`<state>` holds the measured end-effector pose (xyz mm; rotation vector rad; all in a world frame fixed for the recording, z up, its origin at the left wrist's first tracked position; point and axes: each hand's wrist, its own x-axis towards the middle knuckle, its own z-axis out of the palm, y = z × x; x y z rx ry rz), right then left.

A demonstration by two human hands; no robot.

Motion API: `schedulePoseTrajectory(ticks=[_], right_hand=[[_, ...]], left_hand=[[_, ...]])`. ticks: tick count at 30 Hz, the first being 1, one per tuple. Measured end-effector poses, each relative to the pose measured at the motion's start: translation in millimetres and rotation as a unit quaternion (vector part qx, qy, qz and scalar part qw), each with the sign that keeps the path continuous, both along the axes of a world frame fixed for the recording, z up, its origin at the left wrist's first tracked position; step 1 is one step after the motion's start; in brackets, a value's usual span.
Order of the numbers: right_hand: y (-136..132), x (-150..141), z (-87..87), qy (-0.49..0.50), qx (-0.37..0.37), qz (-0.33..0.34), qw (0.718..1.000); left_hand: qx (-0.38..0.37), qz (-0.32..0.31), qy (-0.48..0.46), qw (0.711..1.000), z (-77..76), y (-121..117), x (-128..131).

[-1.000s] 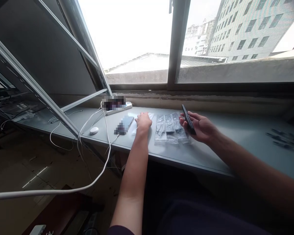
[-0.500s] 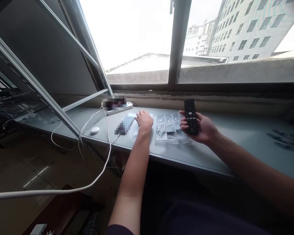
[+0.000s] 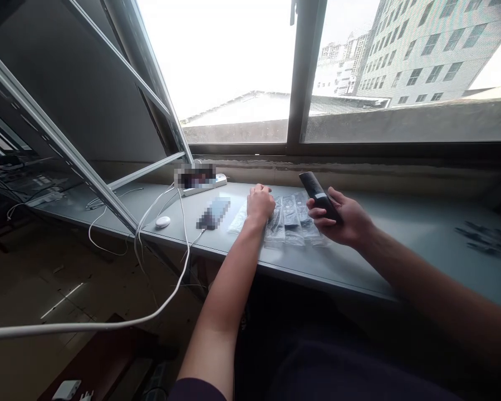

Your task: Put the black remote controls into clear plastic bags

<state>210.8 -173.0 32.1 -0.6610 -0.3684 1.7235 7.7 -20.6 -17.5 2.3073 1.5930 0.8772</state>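
My right hand (image 3: 350,218) is closed round a black remote control (image 3: 319,194). The remote is tilted, with its plain side and a small pale label facing me. Over the table, my left hand (image 3: 260,203) has its fingers curled down at the left end of a row of clear plastic bags (image 3: 291,220) with dark things inside. Its fingertips are hidden, so whatever they pinch cannot be made out. Left of that hand lies a whitish pile of clear plastic (image 3: 237,221), partly covered by my forearm.
A phone (image 3: 214,214) with a cable lies on the table (image 3: 359,273), near a round white object (image 3: 162,222). A power strip (image 3: 220,180) sits at the back. White cables hang over the front edge beside a metal frame (image 3: 121,209). Several dark items (image 3: 488,239) lie far right.
My left hand has moved right, from the whitish plastic pile toward the row of bags. My right hand has turned the remote from its button side to its plain side.
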Motion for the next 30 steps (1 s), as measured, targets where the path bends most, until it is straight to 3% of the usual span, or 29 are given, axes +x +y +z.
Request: schedulePoseTrajectory(ticks=[5,14,20,27,30], right_hand=[[-1,-2,-1.5,-0.029,0.024,0.02,0.999],[2,-2,-0.6,-0.047,-0.031,-0.013,0.998],[0,1,-2.6,0.018,0.012,0.049,0.999],[0,-5,1.0,-0.033,-0.036,-0.026,0.999],[2,-3,-1.2,-0.018,-0.018,-0.018,1.0]], left_hand=[[-0.002,-0.027,-0.026,0.999,-2.3,4,4],[0.003,-0.039,-0.058,0.998,-7.4,12,7],[0.002,-0.041,-0.053,0.998,-6.6,13,6],[0.005,-0.048,-0.058,0.997,-8.9,15,6],[0.011,-0.051,-0.058,0.997,-10.0,15,6]])
